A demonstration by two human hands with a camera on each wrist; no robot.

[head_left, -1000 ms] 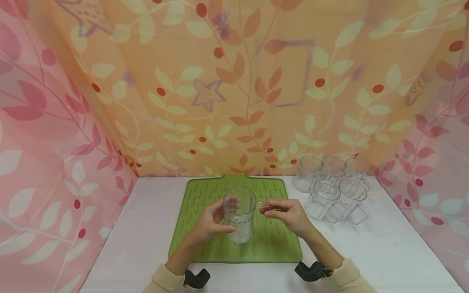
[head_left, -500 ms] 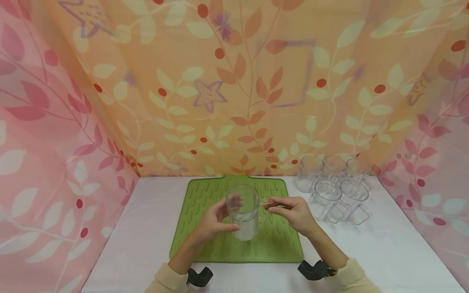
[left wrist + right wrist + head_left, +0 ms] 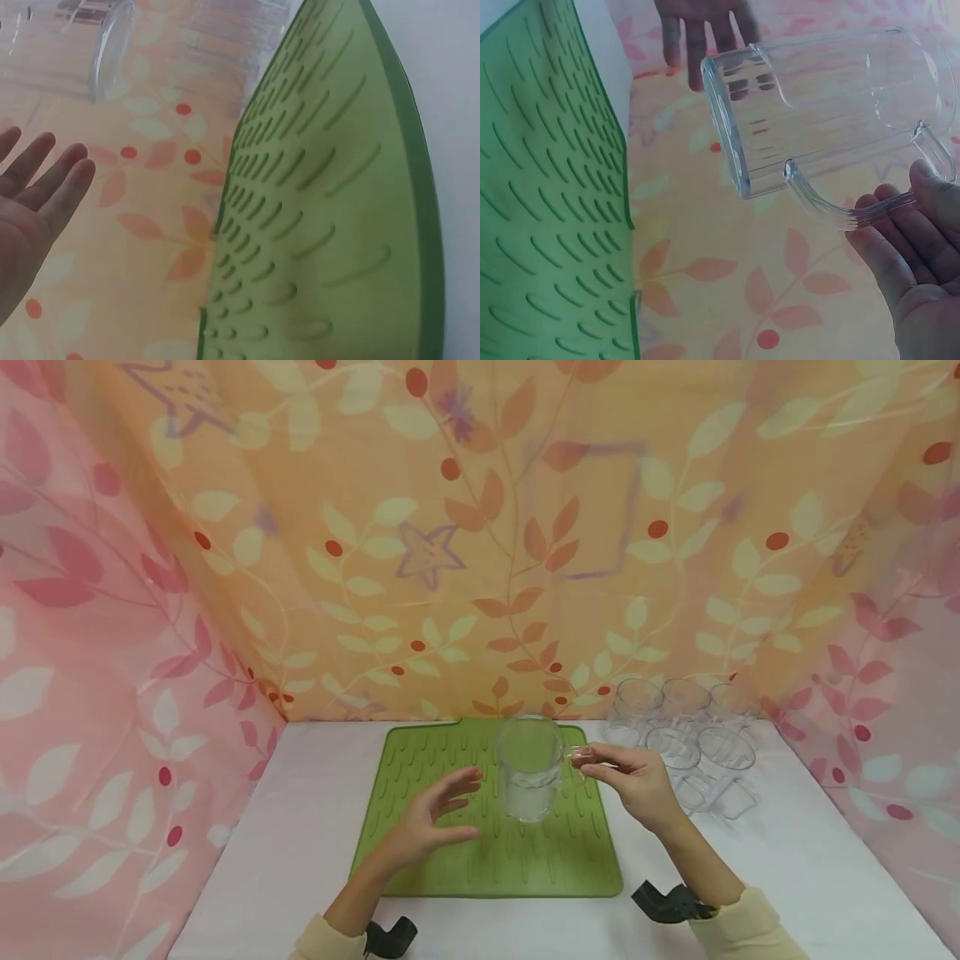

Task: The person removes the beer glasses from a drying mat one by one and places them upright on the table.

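Note:
A clear mug (image 3: 529, 777) is held above the green ribbed mat (image 3: 420, 868), upright in the head view. My right hand (image 3: 633, 781) pinches its handle between thumb and fingers; the right wrist view shows the grip on the handle (image 3: 832, 210) close up. To the left of the mug, my left hand (image 3: 435, 818) hovers over the mat with its fingers spread, apart from the glass. In the left wrist view, those fingers (image 3: 60, 195) are extended and hold nothing, while part of the mug (image 3: 112, 52) shows at the top.
Several more clear mugs (image 3: 726, 747) stand grouped on the white table (image 3: 795, 877) at the back right, beside the mat. A patterned orange cloth (image 3: 480, 635) rises behind the table, and pink cloth (image 3: 97, 735) hangs at both sides.
My left hand has let go of the mug and stays left of it. The right hand has carried the mug to the right and slightly up by its handle.

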